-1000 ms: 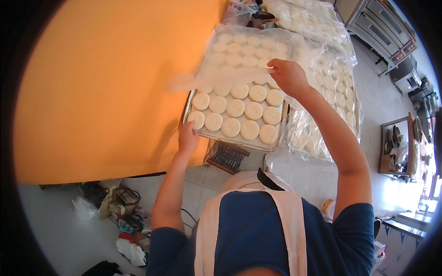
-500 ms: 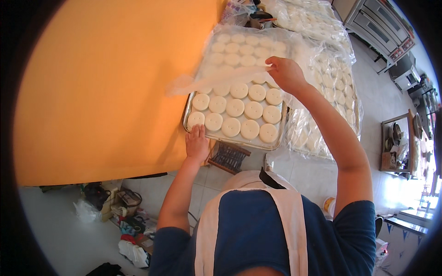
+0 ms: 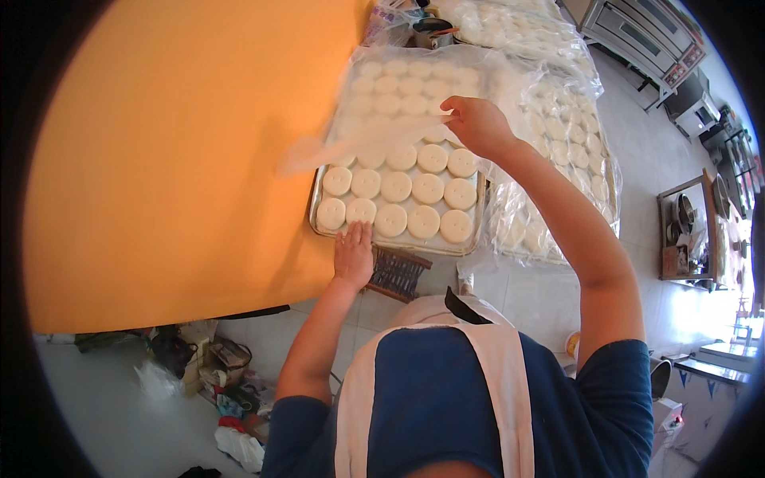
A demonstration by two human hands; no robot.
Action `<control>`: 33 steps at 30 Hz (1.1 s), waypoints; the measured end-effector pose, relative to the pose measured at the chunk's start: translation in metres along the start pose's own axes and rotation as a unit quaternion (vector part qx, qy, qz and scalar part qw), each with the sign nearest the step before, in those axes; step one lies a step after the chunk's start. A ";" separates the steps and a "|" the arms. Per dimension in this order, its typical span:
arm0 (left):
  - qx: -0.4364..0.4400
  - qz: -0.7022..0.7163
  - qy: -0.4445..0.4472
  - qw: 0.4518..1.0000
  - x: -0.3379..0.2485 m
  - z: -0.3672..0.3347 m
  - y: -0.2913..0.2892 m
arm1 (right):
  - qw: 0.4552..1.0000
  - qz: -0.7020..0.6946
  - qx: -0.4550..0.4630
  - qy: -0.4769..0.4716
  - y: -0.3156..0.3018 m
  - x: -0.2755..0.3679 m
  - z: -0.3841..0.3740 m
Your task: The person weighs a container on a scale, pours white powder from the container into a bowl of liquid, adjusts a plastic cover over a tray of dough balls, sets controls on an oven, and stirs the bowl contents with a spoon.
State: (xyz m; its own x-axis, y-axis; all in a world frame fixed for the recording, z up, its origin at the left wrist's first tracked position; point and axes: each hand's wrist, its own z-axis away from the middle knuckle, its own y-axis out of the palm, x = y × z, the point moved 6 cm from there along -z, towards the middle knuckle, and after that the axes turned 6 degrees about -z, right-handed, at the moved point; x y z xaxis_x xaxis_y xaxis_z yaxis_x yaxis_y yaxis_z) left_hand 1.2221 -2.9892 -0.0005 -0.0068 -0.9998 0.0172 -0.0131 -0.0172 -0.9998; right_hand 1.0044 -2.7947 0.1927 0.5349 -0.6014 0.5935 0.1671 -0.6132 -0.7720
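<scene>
Two bare hands are at your tray (image 3: 406,245): the right hand (image 3: 482,129) pinches the edge of a translucent plastic sheet (image 3: 358,142), while your left hand (image 3: 353,255) lies unclenched at the near rim, fingers stretched forward; whether they press a dough round (image 3: 390,221) is hard to tell. The tray lies straight ahead, long axis running away from you, the left hand nearer its close edge. From your right fingers, the sheet's raised edge slants leftward across it, near rows bare, far rows veiled. Leftward spreads the orange tabletop (image 3: 159,175); rightward, plastic-covered dough (image 3: 550,151), tiled floor (image 3: 534,303) and an oven (image 3: 641,36).
</scene>
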 end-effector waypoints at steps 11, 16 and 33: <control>0.002 0.047 0.073 0.996 -0.037 0.003 0.002 | 1.000 -0.004 0.010 0.008 0.000 -0.001 0.002; -0.014 0.069 0.090 0.993 -0.053 -0.006 -0.012 | 1.000 -0.006 0.005 0.008 0.003 -0.001 0.003; -0.020 0.080 0.192 0.978 -0.094 -0.013 -0.012 | 1.000 -0.004 0.013 0.023 0.006 -0.007 0.008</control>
State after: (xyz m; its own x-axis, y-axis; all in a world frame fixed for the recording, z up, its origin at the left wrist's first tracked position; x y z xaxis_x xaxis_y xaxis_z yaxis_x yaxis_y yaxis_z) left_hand 1.2098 -2.8949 0.0102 -0.3865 -0.9133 -0.1285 -0.0196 0.1474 -0.9889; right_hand 1.0081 -2.7905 0.1819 0.4952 -0.6198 0.6088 0.1922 -0.6053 -0.7725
